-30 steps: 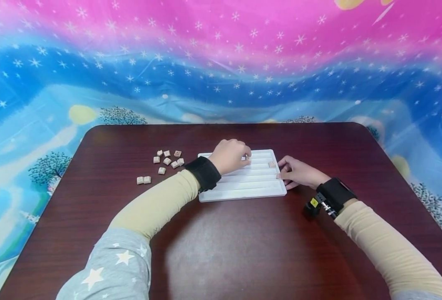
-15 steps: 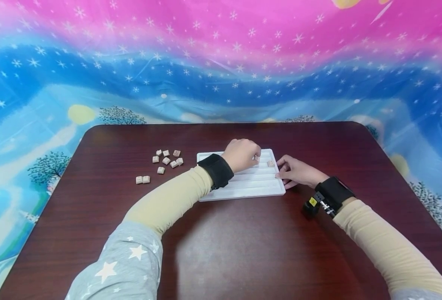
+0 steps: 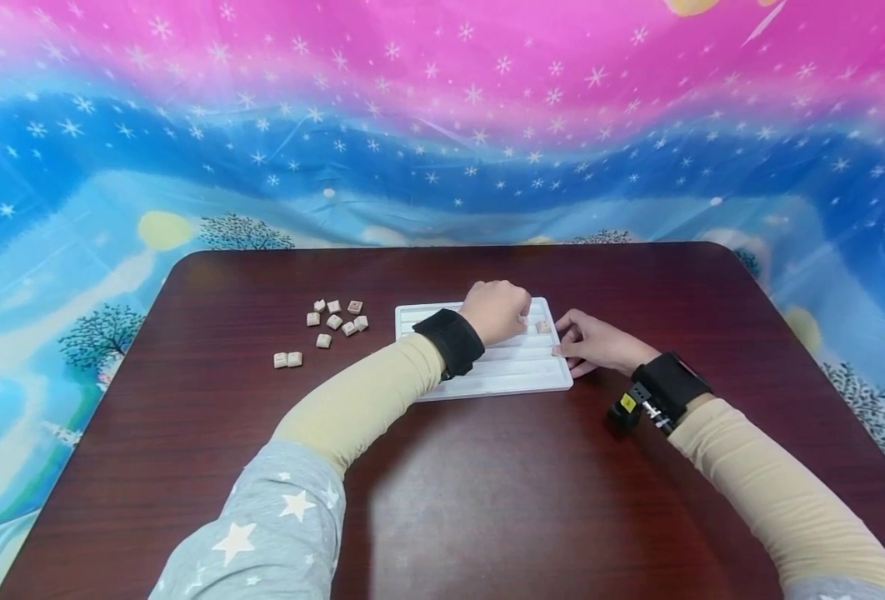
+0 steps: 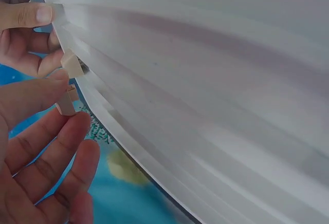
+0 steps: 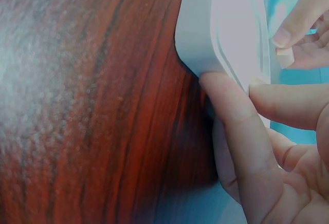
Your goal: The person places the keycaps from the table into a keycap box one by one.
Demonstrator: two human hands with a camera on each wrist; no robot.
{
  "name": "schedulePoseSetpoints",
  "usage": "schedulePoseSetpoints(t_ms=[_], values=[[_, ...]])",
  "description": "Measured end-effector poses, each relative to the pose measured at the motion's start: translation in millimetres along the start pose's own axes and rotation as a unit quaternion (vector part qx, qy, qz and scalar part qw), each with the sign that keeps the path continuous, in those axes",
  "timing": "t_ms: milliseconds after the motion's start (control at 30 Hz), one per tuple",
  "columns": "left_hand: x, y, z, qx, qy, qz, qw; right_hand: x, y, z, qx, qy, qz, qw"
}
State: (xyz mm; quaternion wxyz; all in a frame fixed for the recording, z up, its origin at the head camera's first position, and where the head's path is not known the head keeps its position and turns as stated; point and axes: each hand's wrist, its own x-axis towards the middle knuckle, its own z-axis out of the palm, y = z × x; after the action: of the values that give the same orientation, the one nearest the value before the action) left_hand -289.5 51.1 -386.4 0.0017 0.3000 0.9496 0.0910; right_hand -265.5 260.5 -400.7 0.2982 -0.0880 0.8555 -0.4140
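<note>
A white ridged tray [image 3: 502, 379] lies on the table in the head view, its long rows running left to right. My left hand [image 3: 495, 310] is over the tray's right half, pinching a beige keycap [image 4: 66, 104] between thumb and forefinger. Close beside it, another keycap [image 3: 543, 327] sits in a row near the tray's right end; the left wrist view shows this placed keycap [image 4: 72, 63] just past my thumb tip. My right hand [image 3: 598, 345] grips the right rim of the tray, thumb on top and fingers along the outer side.
Several loose beige keycaps [image 3: 334, 321] are scattered on the dark wooden table [image 3: 472, 500] left of the tray. Two more keycaps [image 3: 287, 359] lie side by side nearer the front. A patterned pink and blue cloth [image 3: 442, 125] hangs behind the table.
My left hand has moved right across the tray with its keycap, up to the keycap in the row. My right hand has stayed at the tray's right rim.
</note>
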Motion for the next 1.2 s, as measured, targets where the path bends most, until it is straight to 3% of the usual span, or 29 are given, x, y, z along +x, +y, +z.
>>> schedulePoseSetpoints(t_ms=[600,1200], values=[[10.9,15.3,12.8,0.025,-0.015,-0.02,0.9994,0.2,2.6,-0.9,0.002,-0.007,-0.008,1.0],[15.0,21.0,8.3,0.032,-0.038,-0.036,0.9981,-0.1,-0.2,-0.7,0.005,-0.006,-0.007,1.0]])
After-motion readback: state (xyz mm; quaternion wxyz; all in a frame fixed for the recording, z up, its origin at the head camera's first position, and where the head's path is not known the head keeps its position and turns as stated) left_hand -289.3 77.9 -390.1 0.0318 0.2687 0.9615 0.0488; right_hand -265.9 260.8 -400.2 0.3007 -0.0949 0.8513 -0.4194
